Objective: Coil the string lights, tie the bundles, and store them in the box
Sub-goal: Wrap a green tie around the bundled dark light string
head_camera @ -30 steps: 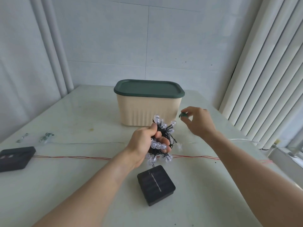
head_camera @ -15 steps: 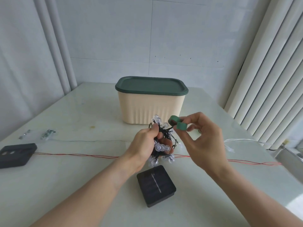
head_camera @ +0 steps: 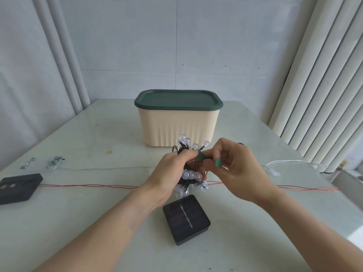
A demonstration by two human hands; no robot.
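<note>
My left hand (head_camera: 172, 171) grips a coiled bundle of string lights (head_camera: 189, 176), black wire with clear round bulbs, above the table in front of the box. My right hand (head_camera: 235, 167) pinches a green tie strap (head_camera: 202, 157) and holds it against the bundle's top; a green end (head_camera: 218, 161) pokes out between its fingers. The bundle's black solar panel (head_camera: 186, 218) lies flat on the table just below. The beige ribbed box (head_camera: 177, 130) stands behind, its dark green lid (head_camera: 177, 99) on.
A red wire (head_camera: 88, 186) runs across the table from a second black panel (head_camera: 18, 187) at the left edge to the far right. A thin silver wire (head_camera: 110, 168) and small clips (head_camera: 54, 162) lie left. A white cable (head_camera: 290, 162) lies right.
My right hand has come from the right with the green tie and brought it onto the bundle. My left hand has kept its grip on the coil.
</note>
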